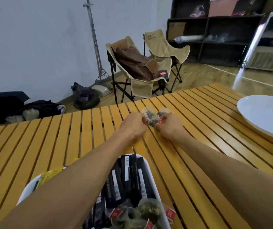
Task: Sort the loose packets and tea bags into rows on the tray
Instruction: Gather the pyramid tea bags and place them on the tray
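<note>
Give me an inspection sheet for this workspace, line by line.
Surface: slatted wooden table, bare in the middle.
Job's things: tea bags loose on the far slats; white tray near the person holds black packets in a row, more tea bags at its near end.
Clutter: white plate at the right; yellow packet at the tray's left.
Grippers: left hand and right hand both at the loose tea bags, fingers curled on them.
Cables: nothing seen.
Surroundings: two folding chairs, dark shelves, black bag on the floor.
</note>
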